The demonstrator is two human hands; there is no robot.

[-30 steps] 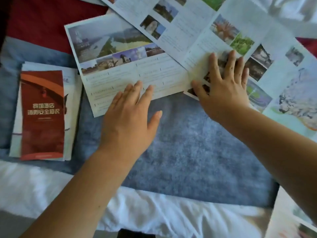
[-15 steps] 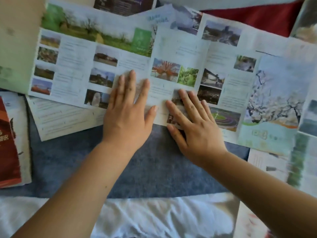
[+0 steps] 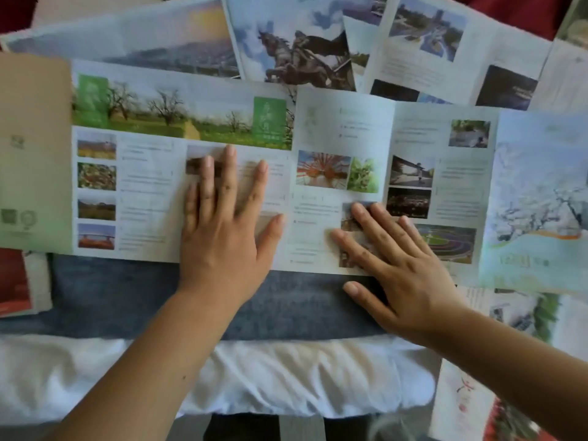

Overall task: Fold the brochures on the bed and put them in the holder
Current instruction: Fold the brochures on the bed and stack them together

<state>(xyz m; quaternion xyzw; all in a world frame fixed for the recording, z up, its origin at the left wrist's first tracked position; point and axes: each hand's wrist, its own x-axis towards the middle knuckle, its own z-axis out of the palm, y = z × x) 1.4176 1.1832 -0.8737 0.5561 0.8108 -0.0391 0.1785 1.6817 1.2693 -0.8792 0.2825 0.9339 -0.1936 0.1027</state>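
A long unfolded brochure [image 3: 343, 128] with several photo panels lies flat across the bed, from the left edge to the far right. My left hand [image 3: 222, 230] presses flat on its middle-left panel, fingers spread and straight. My right hand [image 3: 397, 265] lies flat on the panel to the right, its thumb off the paper on the blue blanket [image 3: 127, 297]. More unfolded brochures [image 3: 296, 49] lie behind it, partly covered. A folded red brochure [image 3: 14, 281] shows at the left edge. No holder is in view.
The blue blanket lies over a white sheet [image 3: 286, 377] at the bed's near edge. Other loose brochures [image 3: 496, 393] overlap at the lower right. Red fabric [image 3: 509, 7] shows at the top right.
The view has shifted right, so the red brochure slid to the left edge. Both hands moved onto the long brochure, which now lies squarer and closer, and they spread a little further apart.
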